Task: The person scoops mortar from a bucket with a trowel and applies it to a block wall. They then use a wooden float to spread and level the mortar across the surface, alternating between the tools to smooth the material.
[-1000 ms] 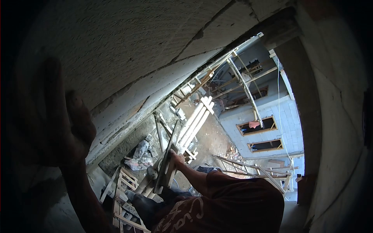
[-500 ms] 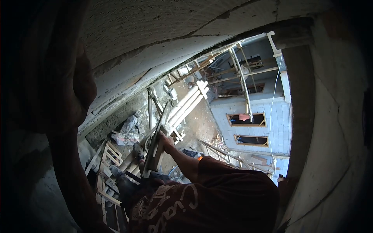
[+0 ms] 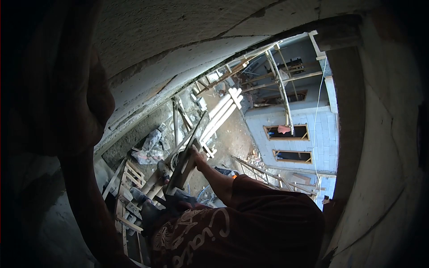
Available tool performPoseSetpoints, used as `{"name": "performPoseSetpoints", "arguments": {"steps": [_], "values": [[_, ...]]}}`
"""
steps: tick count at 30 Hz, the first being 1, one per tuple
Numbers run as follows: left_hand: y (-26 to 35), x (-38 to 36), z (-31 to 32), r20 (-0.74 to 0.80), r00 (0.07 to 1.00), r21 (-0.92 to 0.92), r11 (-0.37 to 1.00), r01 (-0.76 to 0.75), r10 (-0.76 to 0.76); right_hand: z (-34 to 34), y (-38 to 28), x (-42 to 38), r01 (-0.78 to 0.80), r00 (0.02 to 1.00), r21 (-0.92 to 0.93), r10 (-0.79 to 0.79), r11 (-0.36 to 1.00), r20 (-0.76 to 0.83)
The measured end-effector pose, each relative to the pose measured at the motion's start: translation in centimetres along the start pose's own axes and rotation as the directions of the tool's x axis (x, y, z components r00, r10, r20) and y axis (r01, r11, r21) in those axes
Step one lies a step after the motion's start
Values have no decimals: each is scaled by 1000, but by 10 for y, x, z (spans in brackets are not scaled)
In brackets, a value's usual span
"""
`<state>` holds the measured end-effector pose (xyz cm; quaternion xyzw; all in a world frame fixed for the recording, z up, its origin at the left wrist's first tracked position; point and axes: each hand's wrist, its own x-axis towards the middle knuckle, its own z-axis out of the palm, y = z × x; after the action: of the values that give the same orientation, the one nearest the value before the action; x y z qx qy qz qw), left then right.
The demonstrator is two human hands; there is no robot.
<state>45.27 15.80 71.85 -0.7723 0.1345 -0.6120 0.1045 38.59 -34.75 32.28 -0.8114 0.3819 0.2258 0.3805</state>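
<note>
My left hand [image 3: 82, 105] is large and dark at the left edge, close to the camera beside the rough wall [image 3: 147, 40]. Its fingers are curled, but shadow hides what is in them. Lower down, near the centre, my right hand [image 3: 199, 157] grips a long, flat board-like tool [image 3: 182, 169]. That tool slants from upper right to lower left, above my feet. Part of my dark printed shirt [image 3: 263, 228] fills the bottom.
Wooden slats and planks [image 3: 134, 174] lie beside my shoes [image 3: 139, 194]. Crumpled plastic [image 3: 151, 149] rests near the wall base. Far below are pale poles [image 3: 222, 111], rubble and a block building [image 3: 290, 149] with window frames. Upright poles [image 3: 282, 94] stand before that building.
The scene below has shifted slightly right in view. My right hand and the flat tool have also moved a little right, and the tool's angle has changed slightly. My left hand appears slightly lower.
</note>
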Motion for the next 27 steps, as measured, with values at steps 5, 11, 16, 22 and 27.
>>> {"name": "performPoseSetpoints", "arguments": {"steps": [5, 11, 16, 22, 27], "values": [[1, 2, -2, 7, 1000, 2, 1000, -11, 11, 17, 18, 12, -29, 998, 93, 23, 995, 66], [-1, 5, -5, 18, 999, 13, 999, -29, 29, 20, -23, -37, -38, 998, 13, 37, 999, 57], [-2, 8, -7, 26, 999, 27, 999, -45, 45, 33, -2, -10, -38, 994, 9, 37, 999, 105], [-7, 9, -10, 36, 997, 69, 995, -75, 72, 45, 18, 19, -21, 1000, -102, 21, 995, -6], [-13, 12, -10, 52, 994, 84, 991, -102, 98, 34, -5, -5, -2, 997, -10, 3, 1000, 77]]}}
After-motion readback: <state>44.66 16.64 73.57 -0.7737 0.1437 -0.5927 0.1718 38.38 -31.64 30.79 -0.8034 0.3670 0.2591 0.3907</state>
